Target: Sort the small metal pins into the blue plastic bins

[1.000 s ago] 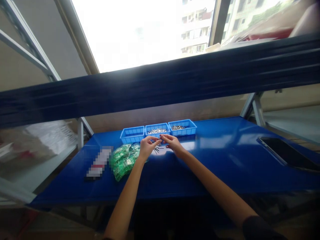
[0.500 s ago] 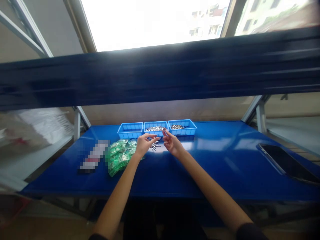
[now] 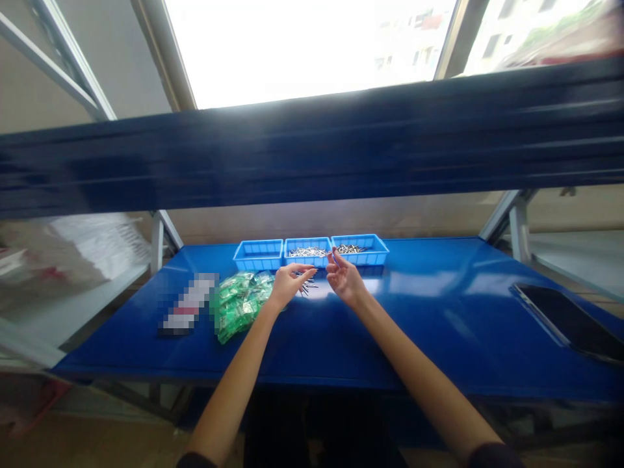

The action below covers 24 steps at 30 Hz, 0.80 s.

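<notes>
My left hand (image 3: 287, 284) is over the table with thumb and fingertips pinched together; whatever is between them is too small to make out. Just beneath and beside those fingertips lies a loose pile of thin dark metal pins (image 3: 307, 286), screw-like in shape. My right hand (image 3: 346, 281) is raised a little to the right, palm partly turned up, thumb and index finger pinched in front of the bins. A tiny piece may be in that pinch, but its kind does not show. Behind the hands, the middle blue bin (image 3: 308, 262) contains silvery metal pieces (image 3: 307, 251).
The right blue bin (image 3: 373, 258) has darker metal pieces (image 3: 348, 248); beside the middle one stands the left blue bin (image 3: 258, 264). Green plastic packets (image 3: 238, 309) lie left of my hands, near a blurred-out item (image 3: 189, 304). A phone-like slab (image 3: 570, 322) rests far right. A blue beam (image 3: 312, 149) crosses above.
The view has shifted slightly. My right hand has moved a little to the right, away from the left. The fingertips of my left hand have come closer together.
</notes>
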Tool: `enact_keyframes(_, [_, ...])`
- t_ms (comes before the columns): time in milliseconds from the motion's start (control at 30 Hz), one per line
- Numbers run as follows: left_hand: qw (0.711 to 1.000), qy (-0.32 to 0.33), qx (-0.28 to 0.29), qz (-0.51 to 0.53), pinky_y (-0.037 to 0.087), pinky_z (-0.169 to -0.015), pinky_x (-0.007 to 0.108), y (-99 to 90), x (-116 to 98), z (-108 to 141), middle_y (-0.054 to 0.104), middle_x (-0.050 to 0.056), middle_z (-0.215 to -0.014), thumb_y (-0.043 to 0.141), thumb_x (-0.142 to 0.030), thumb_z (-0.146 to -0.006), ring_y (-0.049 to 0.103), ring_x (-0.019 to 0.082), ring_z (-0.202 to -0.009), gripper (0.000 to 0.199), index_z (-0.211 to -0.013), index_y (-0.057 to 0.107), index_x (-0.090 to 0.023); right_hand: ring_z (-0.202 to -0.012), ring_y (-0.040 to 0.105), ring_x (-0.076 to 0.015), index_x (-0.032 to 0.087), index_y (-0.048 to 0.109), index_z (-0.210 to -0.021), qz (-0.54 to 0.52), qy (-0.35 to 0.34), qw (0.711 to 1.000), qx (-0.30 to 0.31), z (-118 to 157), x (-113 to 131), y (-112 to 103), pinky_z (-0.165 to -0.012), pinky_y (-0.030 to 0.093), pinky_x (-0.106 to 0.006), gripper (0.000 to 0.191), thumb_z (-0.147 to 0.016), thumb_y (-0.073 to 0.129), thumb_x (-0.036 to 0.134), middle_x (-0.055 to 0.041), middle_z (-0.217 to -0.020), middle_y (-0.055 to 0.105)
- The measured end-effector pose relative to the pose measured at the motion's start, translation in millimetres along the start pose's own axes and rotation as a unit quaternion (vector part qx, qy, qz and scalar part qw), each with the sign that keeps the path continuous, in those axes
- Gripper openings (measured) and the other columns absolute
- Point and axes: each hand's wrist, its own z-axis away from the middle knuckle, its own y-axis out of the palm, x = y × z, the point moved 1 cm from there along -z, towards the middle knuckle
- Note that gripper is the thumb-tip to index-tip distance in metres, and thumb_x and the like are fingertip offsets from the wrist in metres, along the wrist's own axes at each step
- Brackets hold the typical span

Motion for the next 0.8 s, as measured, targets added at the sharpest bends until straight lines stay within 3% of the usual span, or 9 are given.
enact_keyframes(133, [1.0, 0.02, 0.0, 0.023, 0.041, -0.041, 0.021, -0.5, -2, 0, 0.066, 0.007, -0.081, 0.068, -0.048, -0.068, 0.052, 0.007, -0.044, 0.044, -0.096, 0.069, -0.015, -0.048, 0.046, -0.0042, 0.026, 0.061, -0.101, 0.013, 0.02, 1.0, 0.016, 7, -1, 10, -0.036, 0.037, -0.014, 0.027, -0.074, 0.065, 0.029, -0.0001, -0.095, 0.064])
enact_keyframes(300, [0.998, 0.064, 0.008, 0.024, 0.043, -0.043, 0.021, -1.1, -6, 1, 0.064, 0.006, -0.082, 0.071, -0.046, -0.066, 0.052, 0.006, -0.046, 0.038, -0.087, 0.071, -0.015, -0.052, 0.048, -0.005, 0.025, 0.063, -0.103, 0.064, 0.005, 0.998, 0.027, 8, -5, 12, -0.039, 0.037, -0.016, 0.032, -0.072, 0.067, 0.03, -0.0014, -0.101, 0.063])
enact_keyframes(633, [0.995, 0.054, 0.072, 0.041, 0.048, -0.044, 0.021, 0.0, -3, 2, 0.062, 0.006, -0.082, 0.072, -0.047, -0.063, 0.054, 0.007, -0.052, 0.035, -0.071, 0.067, -0.013, -0.067, 0.056, -0.0083, 0.026, 0.067, -0.1, 0.072, 0.001, 0.994, 0.087, 15, -6, 15, -0.056, 0.049, -0.018, 0.03, -0.072, 0.069, 0.034, -0.0006, -0.092, 0.064])
enact_keyframes(800, [0.995, 0.054, 0.063, 0.05, 0.046, -0.043, 0.019, -1.8, -9, 3, 0.061, 0.006, -0.082, 0.071, -0.045, -0.065, 0.053, 0.006, -0.049, 0.033, -0.072, 0.067, -0.012, -0.071, 0.059, -0.0098, 0.026, 0.067, -0.101, 0.076, 0.008, 0.991, 0.111, 19, -7, 16, -0.059, 0.049, -0.018, 0.033, -0.07, 0.071, 0.038, 0.0, -0.084, 0.064])
